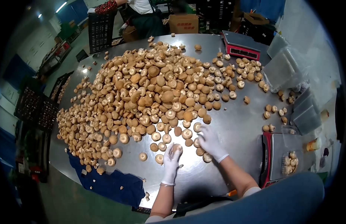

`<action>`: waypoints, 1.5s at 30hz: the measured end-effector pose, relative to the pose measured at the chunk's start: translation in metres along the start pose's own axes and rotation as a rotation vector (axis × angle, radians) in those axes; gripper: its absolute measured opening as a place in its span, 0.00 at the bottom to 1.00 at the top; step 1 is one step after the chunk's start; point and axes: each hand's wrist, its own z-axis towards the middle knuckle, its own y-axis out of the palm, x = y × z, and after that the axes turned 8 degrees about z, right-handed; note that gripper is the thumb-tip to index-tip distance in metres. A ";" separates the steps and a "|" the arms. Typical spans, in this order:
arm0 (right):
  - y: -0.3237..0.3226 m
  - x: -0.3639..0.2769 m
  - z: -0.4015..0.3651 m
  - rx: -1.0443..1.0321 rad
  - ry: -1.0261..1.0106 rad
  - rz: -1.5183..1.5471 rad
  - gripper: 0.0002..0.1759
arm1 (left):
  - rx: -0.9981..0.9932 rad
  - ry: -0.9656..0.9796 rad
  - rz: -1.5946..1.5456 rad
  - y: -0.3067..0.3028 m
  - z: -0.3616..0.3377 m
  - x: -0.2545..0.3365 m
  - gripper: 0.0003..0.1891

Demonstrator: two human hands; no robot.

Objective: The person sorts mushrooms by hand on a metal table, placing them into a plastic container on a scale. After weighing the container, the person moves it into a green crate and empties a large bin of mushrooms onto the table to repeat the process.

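A large heap of brown mushrooms (pixel 143 82) covers much of the steel table (pixel 232 123). At the heap's near edge, my left hand (pixel 171 160), in a white glove, has its fingers around a mushroom (pixel 177 148). To its right, my gloved right hand (pixel 211 143) reaches to the loose mushrooms, its fingertips by a pale mushroom (pixel 197 127); whether it grips one is unclear. Between the hands lie several loose mushrooms, one of them a brown cap (pixel 189 142).
A red scale (pixel 267 158) at the right bears a tray of mushrooms (pixel 291 162). Another scale (pixel 243 51) stands at the back, near stacked clear trays (pixel 283 69). Blue cloth (pixel 117 186) lies on the near left edge. A person (pixel 143 18) is behind the table.
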 end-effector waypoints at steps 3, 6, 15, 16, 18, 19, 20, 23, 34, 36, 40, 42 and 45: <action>0.003 0.029 0.023 0.084 0.010 -0.118 0.20 | 0.008 -0.200 -0.355 -0.019 -0.002 0.006 0.21; 0.012 0.055 0.034 0.076 0.043 -0.184 0.21 | -0.050 -0.221 -0.584 -0.026 -0.006 0.004 0.19; -0.007 0.030 -0.001 -0.136 0.066 0.029 0.11 | -0.182 -0.281 -0.781 -0.031 -0.009 -0.003 0.14; -0.011 0.024 -0.010 -0.176 0.059 0.032 0.12 | -0.192 -0.285 -0.782 -0.030 -0.005 -0.001 0.14; -0.027 0.003 -0.020 -0.302 0.168 0.054 0.12 | -0.135 -0.237 -0.520 -0.027 0.009 0.006 0.08; -0.038 -0.014 -0.015 -0.339 0.382 0.179 0.15 | -0.106 -0.212 -0.388 -0.024 0.016 0.010 0.07; -0.038 -0.009 -0.011 -0.332 0.384 0.175 0.15 | -0.114 -0.213 -0.387 -0.021 0.025 0.016 0.07; -0.029 0.023 0.007 -0.025 0.645 0.525 0.20 | -0.075 0.156 0.455 0.000 0.055 0.028 0.12; 0.011 0.049 0.077 -0.095 0.260 -0.352 0.27 | -0.079 0.477 1.536 0.080 0.127 0.051 0.29; 0.006 0.064 0.068 -0.045 0.191 -0.296 0.27 | -0.080 0.468 1.467 0.079 0.132 0.047 0.29; -0.027 0.050 0.052 -0.033 0.476 0.773 0.28 | -0.379 0.103 0.507 0.044 0.133 0.030 0.25; -0.043 0.050 0.037 -0.159 0.672 1.102 0.27 | -0.447 0.008 0.071 0.044 0.116 0.040 0.21; -0.050 0.042 0.023 -0.160 0.669 1.122 0.27 | -0.503 -0.199 -0.174 0.037 0.101 0.046 0.22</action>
